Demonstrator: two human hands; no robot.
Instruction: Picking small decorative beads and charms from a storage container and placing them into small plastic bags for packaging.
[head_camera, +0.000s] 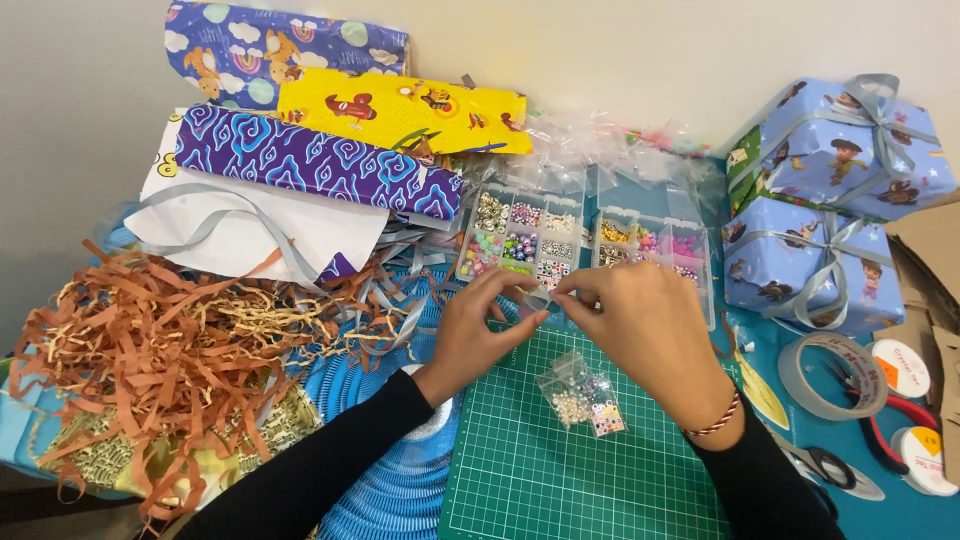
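My left hand (478, 325) and my right hand (640, 330) meet above the green cutting mat (560, 480), pinching a small clear plastic bag (541, 299) between their fingertips. A second small clear bag of beads (581, 393) lies on the mat just below my right hand. Two clear compartment boxes of coloured beads, the left bead box (520, 240) and the right bead box (655, 245), sit just beyond my fingers. Both arms wear black sleeves, and a red-and-white bracelet (718, 422) circles my right wrist.
Brown shredded paper (150, 350) piles at the left. Rolls of patterned wrapping paper (310, 160) lie behind. Two wrapped blue gift boxes (830, 200) with grey ribbon stand at the right, beside a tape roll (830, 375), thread spools (900, 368) and red-handled pliers (890, 425).
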